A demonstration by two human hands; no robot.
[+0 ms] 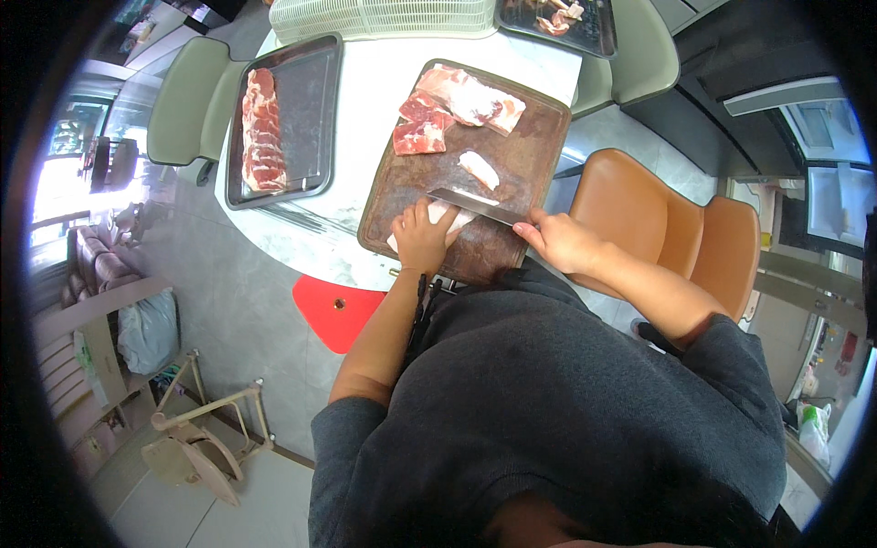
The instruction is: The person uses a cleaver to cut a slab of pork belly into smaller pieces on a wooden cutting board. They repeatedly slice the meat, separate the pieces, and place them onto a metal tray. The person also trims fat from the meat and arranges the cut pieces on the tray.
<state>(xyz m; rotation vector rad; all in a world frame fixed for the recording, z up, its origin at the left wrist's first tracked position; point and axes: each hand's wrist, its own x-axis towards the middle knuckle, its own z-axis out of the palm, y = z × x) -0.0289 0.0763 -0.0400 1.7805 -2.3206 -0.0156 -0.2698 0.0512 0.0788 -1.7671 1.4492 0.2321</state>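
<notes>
My right hand (558, 240) grips a kitchen knife (479, 207), its blade pointing left over a wooden cutting board (541, 151). Beneath and beside the blade lies a pale piece of meat or fat (438, 211), pressed on the board by my left hand (419, 236) with its fingers spread. Just above the knife is a separate small whitish piece (479, 170). Larger raw pieces, a fatty slab (466, 96) and red chunks (419, 133), rest at the board's far end. What the left palm covers is hidden.
A dark metal tray (305, 123) with a row of meat slices (262, 137) is at left on the marble-look table (274, 236). Beyond are a pale green plastic basket (384, 19) and another dark tray (603, 34) with scraps. A brown chair (637, 212) stands right, a red seat (336, 308) lower left.
</notes>
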